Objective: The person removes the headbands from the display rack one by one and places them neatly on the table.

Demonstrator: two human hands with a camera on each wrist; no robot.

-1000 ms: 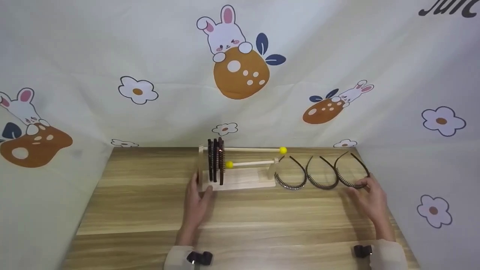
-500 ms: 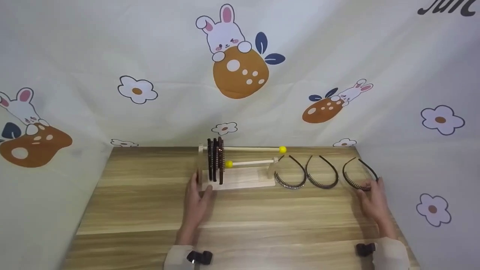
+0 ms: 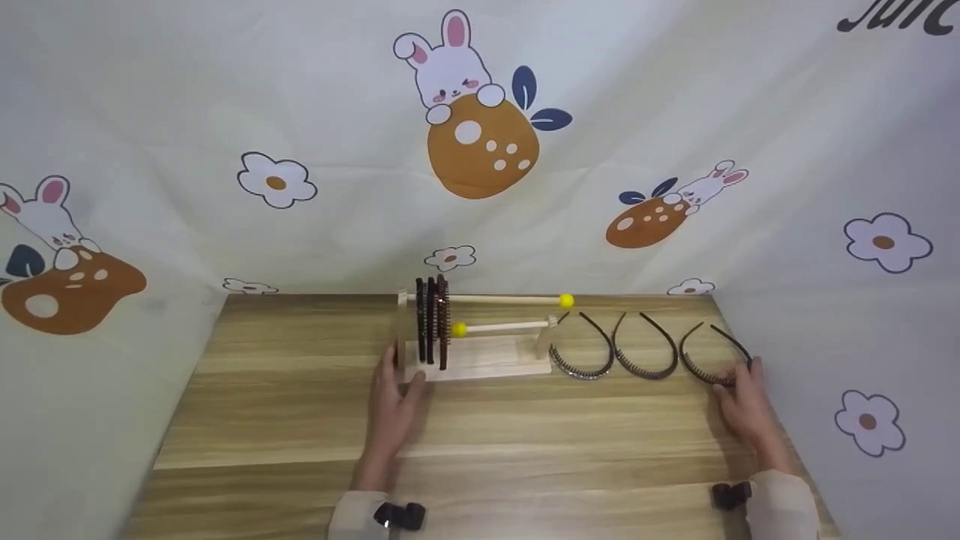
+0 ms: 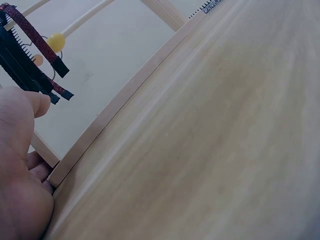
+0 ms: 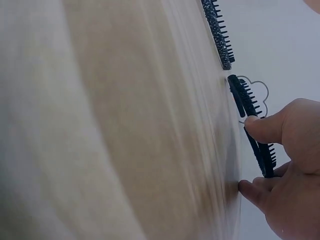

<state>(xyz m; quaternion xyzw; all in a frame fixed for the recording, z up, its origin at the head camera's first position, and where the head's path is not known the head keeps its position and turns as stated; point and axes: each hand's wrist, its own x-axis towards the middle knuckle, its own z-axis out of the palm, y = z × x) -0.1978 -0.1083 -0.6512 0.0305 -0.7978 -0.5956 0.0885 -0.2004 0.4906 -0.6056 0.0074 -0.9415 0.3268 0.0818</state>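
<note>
By the right edge of the surface (image 3: 525, 450), toward its far right corner, lay a dark headband (image 3: 691, 367) in the grip of the right hand (image 3: 744, 397). It was a slim, nearly black hoop, its two tips pointing to the far edge and a row of comb-like teeth lining the inside of its curve. The fingers of that hand were clamped on the curve, the thumb on one side and fingertips on the other; whether the band bore on the surface could not be told.

Just beside it, toward the left, was a middle headband (image 3: 646, 374), and next to that a speckled headband (image 3: 589, 373), both dark and toothed, with their tips toward the far edge.

The speckled one lay close against the right end of a pale wooden rack (image 3: 480, 356), which stood near the far edge of the surface. Its upper rod (image 3: 510, 299) ran from the left upright and ended in a yellow ball (image 3: 566, 301); several hung headbands (image 3: 431, 322), black ones and a reddish-brown one, were bunched on it near that upright. A lower rod (image 3: 499, 327) came from the right upright, tipped with another yellow ball (image 3: 459, 329). The left hand (image 3: 394, 409) held the rack's left end, its thumb in front and its other fingers wrapped behind.
</note>
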